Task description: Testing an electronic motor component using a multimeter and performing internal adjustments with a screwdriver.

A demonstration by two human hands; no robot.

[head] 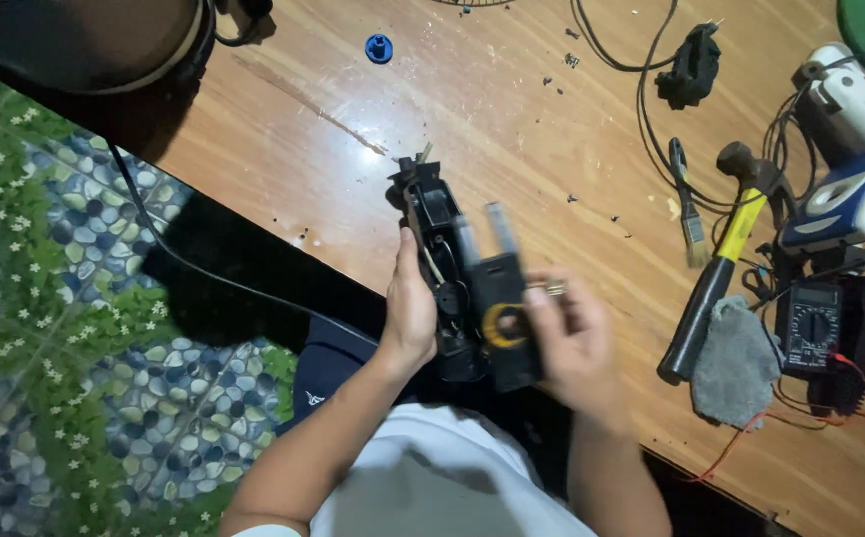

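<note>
My left hand (410, 313) grips a long black plastic housing (432, 214) that points away from me over the wooden table (512, 119). My right hand (574, 338), blurred by motion, holds a second black part (504, 323) with a yellow ring and two grey prongs, pressed against the right side of the housing. A small brassy piece (552, 288) shows at my right fingertips. The lower end of both parts is hidden behind my hands.
To the right lie a yellow-and-black hammer (716, 273), a grey cloth (736, 363), a black multimeter (812, 328) with red wires, a small brush (689, 214), black cables and a white-and-blue appliance (855, 169). A blue cap (379, 48) sits far back. The table edge runs diagonally at left.
</note>
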